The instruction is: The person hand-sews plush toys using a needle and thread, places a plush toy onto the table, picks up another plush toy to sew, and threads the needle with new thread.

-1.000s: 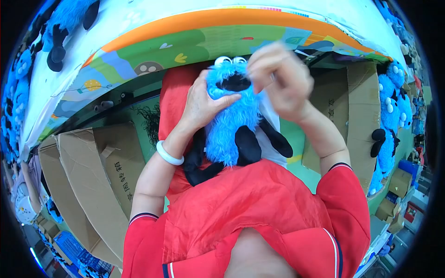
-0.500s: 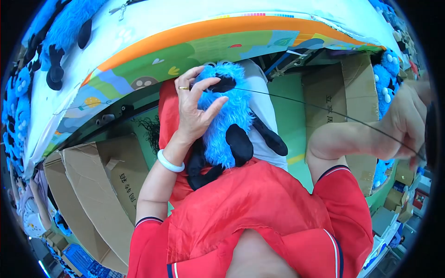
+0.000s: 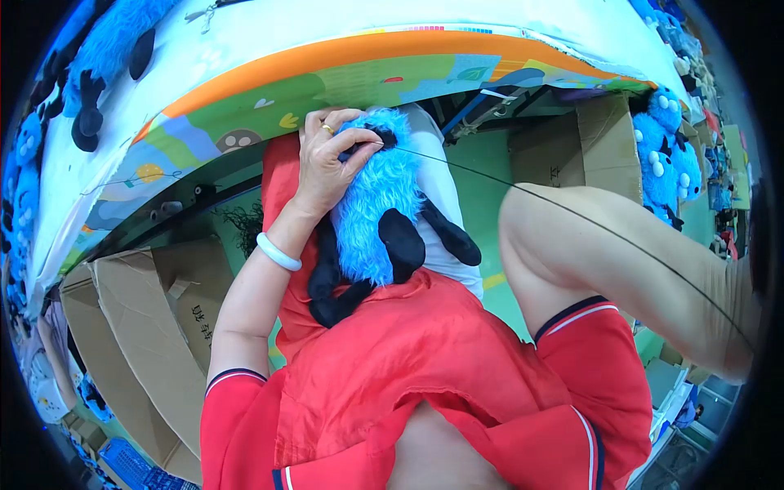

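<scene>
A furry blue plush toy with black limbs lies in my lap, on red and white cloth. My left hand is at its upper end, thumb and forefinger pinched together on the black patch. A long dark thread runs taut from that patch across to the right edge of the view. My right forearm stretches along the thread to the right; the hand itself is cut off by the dark rim, so its fingers are hidden. Whether a needle is on the thread cannot be seen.
A table with a colourful cover arches across in front. Cardboard boxes stand at the left and at the right. More blue plush toys lie on the table at left and behind the right box.
My right hand has moved farther right and out of view, drawing the thread along. My left thumb and forefinger, apart before, have closed together on the toy. The whole view has shifted slightly.
</scene>
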The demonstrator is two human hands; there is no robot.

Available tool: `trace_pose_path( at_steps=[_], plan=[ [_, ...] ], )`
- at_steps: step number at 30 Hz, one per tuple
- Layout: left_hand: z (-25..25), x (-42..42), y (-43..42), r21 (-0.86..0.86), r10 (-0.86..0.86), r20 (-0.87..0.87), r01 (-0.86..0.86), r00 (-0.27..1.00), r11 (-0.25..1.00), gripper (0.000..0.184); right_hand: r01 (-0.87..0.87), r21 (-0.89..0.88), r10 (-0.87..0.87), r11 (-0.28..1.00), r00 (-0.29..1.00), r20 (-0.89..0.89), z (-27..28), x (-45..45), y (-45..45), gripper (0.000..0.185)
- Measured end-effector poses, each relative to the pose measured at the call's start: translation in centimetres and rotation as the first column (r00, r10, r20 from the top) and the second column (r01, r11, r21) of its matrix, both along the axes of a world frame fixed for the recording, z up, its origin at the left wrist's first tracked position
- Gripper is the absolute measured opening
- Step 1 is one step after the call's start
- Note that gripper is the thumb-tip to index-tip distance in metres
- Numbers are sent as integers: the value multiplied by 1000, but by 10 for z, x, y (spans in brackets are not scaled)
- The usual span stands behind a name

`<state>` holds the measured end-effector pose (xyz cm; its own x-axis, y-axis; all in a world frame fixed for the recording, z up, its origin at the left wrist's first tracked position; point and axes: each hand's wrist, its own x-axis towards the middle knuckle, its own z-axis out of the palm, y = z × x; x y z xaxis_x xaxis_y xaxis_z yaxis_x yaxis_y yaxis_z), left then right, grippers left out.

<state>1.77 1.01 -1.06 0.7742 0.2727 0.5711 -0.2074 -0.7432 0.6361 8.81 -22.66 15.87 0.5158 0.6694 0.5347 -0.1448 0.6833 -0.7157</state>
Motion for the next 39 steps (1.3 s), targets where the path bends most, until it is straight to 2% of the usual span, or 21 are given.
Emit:
trace_pose_path(
  at_steps=[3, 5, 7, 8, 9, 10, 11, 12, 13, 14, 16, 17, 19, 20, 24, 25, 29, 30, 34, 35, 39],
  plan=[
    [3, -3, 2, 7, -18, 46, 18, 999, 1000, 7, -179, 285, 248, 942, 942, -228, 45, 29, -19, 11],
    [7, -4, 6, 22, -30, 61, 29, 998, 999, 7, -168, 496, 385, 852, 842, -377, 69, 55, -39, 11],
    [15, -10, 7, -136, 15, 20, -12, 1000, 991, 4, 39, 509, 240, 860, 850, -470, 68, 88, -49, 11],
    [21, -11, 7, -213, 35, -1, -35, 999, 976, 3, 206, 406, 11, 890, 882, -471, 55, 102, -49, 11],
    [25, -12, 7, -289, 54, -25, -59, 998, 955, 2, 394, 222, -308, 892, 889, -338, 26, 102, -33, 6],
    [29, -15, 8, -289, 46, -34, -54, 998, 956, 2, 624, 7, -619, 781, 776, -119, -2, 103, -17, 2],
    [33, -15, 11, -371, 37, -70, -61, 997, 927, 2, 804, -144, -801, 576, 591, 96, -30, 103, -2, 4],
    [38, -15, 14, -447, 26, -106, -71, 994, 892, 3, 819, -292, -796, 494, 561, 227, -46, 77, 23, 2],
    [43, -16, 17, -518, 11, -143, -84, 990, 851, 4, 797, -348, -570, 494, 599, 563, -63, 63, 31, 4],
    [47, -16, 19, -584, -3, -177, -102, 984, 805, 5, 792, -162, -339, 589, 425, 839, -82, 60, 43, 6],
    [56, -19, 21, -642, -16, -157, -90, 987, 762, 6, 766, -148, -128, 625, 288, 949, -103, 36, 66, 10],
    [60, -19, 22, -700, -23, -125, -71, 992, 711, 6, 788, -89, -26, 609, 132, 991, -110, 29, 73, 8],
    [65, -19, 23, -803, -29, -55, -27, 998, 595, 7, 780, 12, 43, 625, -50, 998, -114, 27, 79, 5],
    [65, -20, 25, -801, -29, -55, -26, 998, 599, 7, 768, 66, 68, 637, -142, 988, -117, 26, 82, 4],
    [65, -25, 31, -829, -33, -60, -31, 998, 558, 9, 683, -78, 203, 726, -105, 973, -98, 30, 69, 6],
    [66, -25, 30, -829, -36, -60, -30, 998, 558, 9, 685, -78, 203, 724, -104, 974, -98, 29, 71, 6],
    [76, -20, 25, -822, -66, -10, 30, 998, 568, 9, 721, -147, 162, 677, 48, 986, -102, 27, 92, 9],
    [76, -18, 27, -817, -69, -4, 37, 998, 576, 9, 724, -135, 153, 676, 42, 987, -106, 27, 96, 9],
    [59, -21, 31, -799, 40, -33, -51, 999, 600, 7, 731, -118, -152, 672, 292, 944, -130, 14, 111, 13],
    [59, -21, 30, -798, 42, -41, -58, 998, 600, 7, 729, -123, -152, 673, 300, 942, -131, 12, 113, 13],
    [59, -17, 17, -927, -12, -51, -43, 999, 372, 4, 629, 123, -354, 767, 256, 900, -123, 8, 121, 16]
  ],
)
